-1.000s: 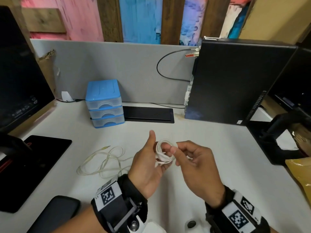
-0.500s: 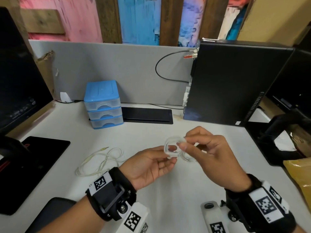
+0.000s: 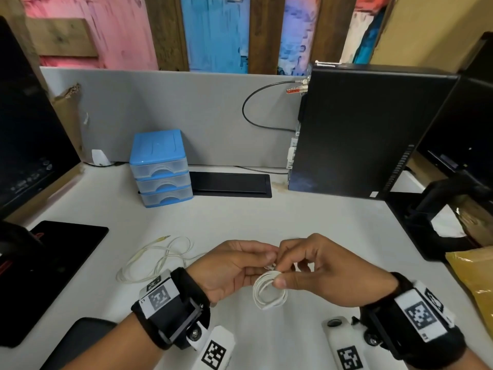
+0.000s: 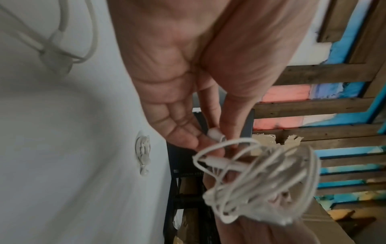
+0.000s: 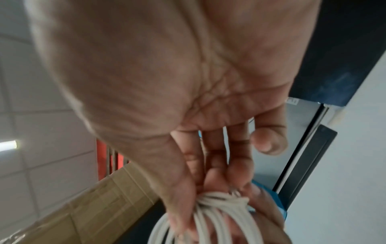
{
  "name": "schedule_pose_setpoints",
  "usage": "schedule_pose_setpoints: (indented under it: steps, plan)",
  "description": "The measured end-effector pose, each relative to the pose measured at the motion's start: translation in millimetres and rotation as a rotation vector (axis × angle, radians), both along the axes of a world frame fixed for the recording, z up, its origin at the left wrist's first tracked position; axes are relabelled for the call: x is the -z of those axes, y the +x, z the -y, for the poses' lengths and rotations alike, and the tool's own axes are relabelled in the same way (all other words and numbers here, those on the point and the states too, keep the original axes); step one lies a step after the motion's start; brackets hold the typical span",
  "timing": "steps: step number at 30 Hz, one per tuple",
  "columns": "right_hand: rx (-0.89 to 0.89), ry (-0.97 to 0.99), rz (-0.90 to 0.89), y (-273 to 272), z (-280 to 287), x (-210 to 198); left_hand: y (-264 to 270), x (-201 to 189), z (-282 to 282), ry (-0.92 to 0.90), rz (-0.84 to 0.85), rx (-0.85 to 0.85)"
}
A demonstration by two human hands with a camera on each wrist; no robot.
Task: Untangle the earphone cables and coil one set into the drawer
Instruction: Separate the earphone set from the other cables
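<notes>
A white earphone cable (image 3: 269,293) is wound into a small coil and hangs between both hands above the desk. My right hand (image 3: 314,271) pinches the top of the coil (image 5: 219,206) between thumb and fingers. My left hand (image 3: 240,265) pinches a white earbud end (image 4: 216,134) of the same cable (image 4: 256,178) at its fingertips. A second, cream-coloured earphone set (image 3: 160,257) lies loose on the desk to the left of my left wrist. The blue three-drawer box (image 3: 160,166) stands at the back, all drawers closed.
A black computer tower (image 3: 368,129) stands at the back right, with a flat black panel (image 3: 230,184) beside the drawers. A monitor (image 3: 26,129) and a black pad (image 3: 50,263) are on the left. A monitor stand (image 3: 440,217) and a yellow envelope (image 3: 474,284) are on the right.
Both hands have come lower and nearer to me with the coil. The coil has gone from held up between the fingers to hanging below my right thumb, and my left fingers have closed on the earbud end.
</notes>
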State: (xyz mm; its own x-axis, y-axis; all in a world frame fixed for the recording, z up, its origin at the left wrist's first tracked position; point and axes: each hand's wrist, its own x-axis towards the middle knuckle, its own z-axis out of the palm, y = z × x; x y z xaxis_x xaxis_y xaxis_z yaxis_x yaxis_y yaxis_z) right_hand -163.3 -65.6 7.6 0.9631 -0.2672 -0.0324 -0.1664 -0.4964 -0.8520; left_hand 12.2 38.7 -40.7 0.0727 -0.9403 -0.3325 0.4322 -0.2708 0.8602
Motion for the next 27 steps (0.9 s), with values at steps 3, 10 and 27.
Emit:
schedule_pose_setpoints:
  steps: [3,10,27]
  plan:
    - [0.076,-0.043,0.026,3,-3,2,-2,-3,1,-0.01,0.05,-0.046]
    - [0.398,-0.191,0.162,12,-5,14,-2,-12,-2,-0.13,0.134,-0.075]
    - [0.521,-0.273,0.289,15,-11,20,4,-17,-4,-0.22,0.33,-0.071]
